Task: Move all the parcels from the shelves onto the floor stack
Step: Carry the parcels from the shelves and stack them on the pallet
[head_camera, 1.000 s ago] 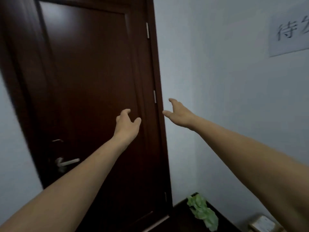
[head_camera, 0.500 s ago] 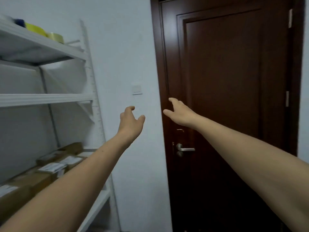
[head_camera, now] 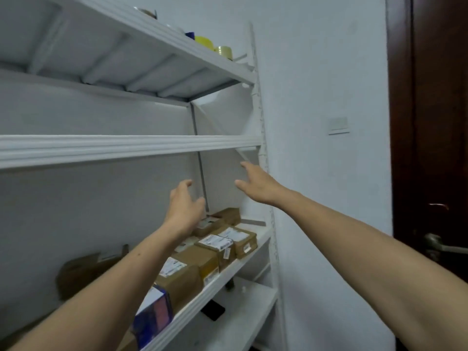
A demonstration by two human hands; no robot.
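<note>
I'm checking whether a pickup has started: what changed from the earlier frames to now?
The view swung left, from the door to the shelves, so the parcels on the lower shelf have come into view below the hands. The left hand and right hand stayed raised, apart and empty; nothing was taken hold of or let go.

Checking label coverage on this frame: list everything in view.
shelving unit: one, white, left wall
parcels: at least six, brown with white labels, shelf below the hands
blue box: one, blue, same shelf, nearest camera
tape rolls: at least two, yellow and pale, top shelf
flat object: one, black, lowest shelf
light switch: one, white, wall
door: one, dark brown, right edge
left hand: one, open, empty, above the parcels
right hand: one, open, empty, higher up
</note>
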